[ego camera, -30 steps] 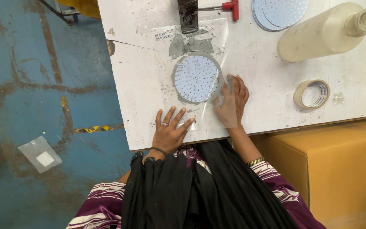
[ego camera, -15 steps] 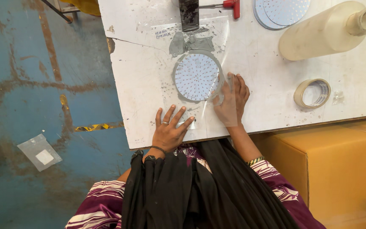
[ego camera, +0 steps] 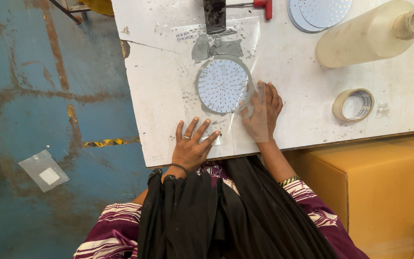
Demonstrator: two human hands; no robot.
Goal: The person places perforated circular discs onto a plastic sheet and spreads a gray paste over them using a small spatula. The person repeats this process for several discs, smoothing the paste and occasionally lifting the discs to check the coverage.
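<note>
A round silvery perforated disc (ego camera: 223, 85) lies in a clear plastic bag (ego camera: 252, 41) on the white table (ego camera: 164, 96). My left hand (ego camera: 191, 147) rests flat on the near end of the bag, fingers spread, close to the table's front edge. My right hand (ego camera: 263, 111) lies flat just right of the disc, its thumb at the disc's rim. The hand looks hazy, as if under the clear film. Neither hand is closed around anything.
At the back of the table are a stack of similar discs (ego camera: 319, 12), a big cream bottle on its side (ego camera: 367, 34), a dark metal block (ego camera: 215, 14) and a red-handled tool (ego camera: 264, 5). A tape roll (ego camera: 354, 104) lies right. A cardboard box (ego camera: 384, 187) stands beside me; a small plastic bag (ego camera: 44, 170) lies on the blue floor.
</note>
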